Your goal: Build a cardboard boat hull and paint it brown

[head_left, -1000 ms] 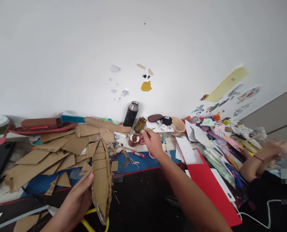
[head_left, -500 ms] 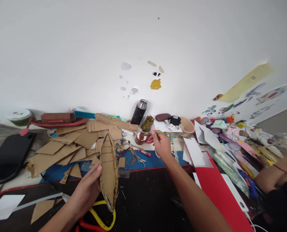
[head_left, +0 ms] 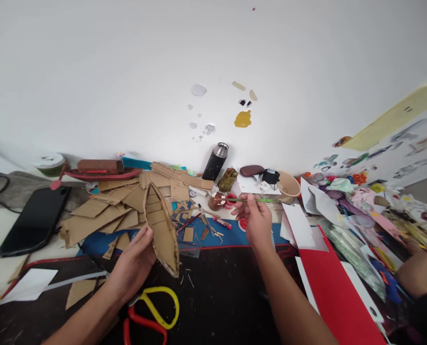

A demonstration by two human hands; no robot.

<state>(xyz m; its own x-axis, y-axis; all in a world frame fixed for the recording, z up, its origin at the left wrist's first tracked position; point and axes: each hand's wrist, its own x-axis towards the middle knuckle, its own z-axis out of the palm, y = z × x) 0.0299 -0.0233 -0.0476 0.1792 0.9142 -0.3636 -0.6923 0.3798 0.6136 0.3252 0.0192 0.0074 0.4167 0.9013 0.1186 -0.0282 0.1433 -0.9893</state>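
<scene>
My left grip (head_left: pixel 137 256) clasps the boat (head_left: pixel 162 232) at nine o'clock: probably light, crushable cardboard, best held by its rim; right grip (head_left: pixel 259 220) pinches a stick (head_left: pixel 265 201).

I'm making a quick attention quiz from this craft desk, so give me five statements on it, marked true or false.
1. The left hand holds a cardboard boat. True.
2. The right hand is empty. False: that hand holds a green paintbrush.
3. Both handles of the scissors are yellow. False: one is yellow, the other red.
4. A black smartphone lies left of the cardboard pieces. True.
5. The wall bears a yellow cutout. True.
</scene>
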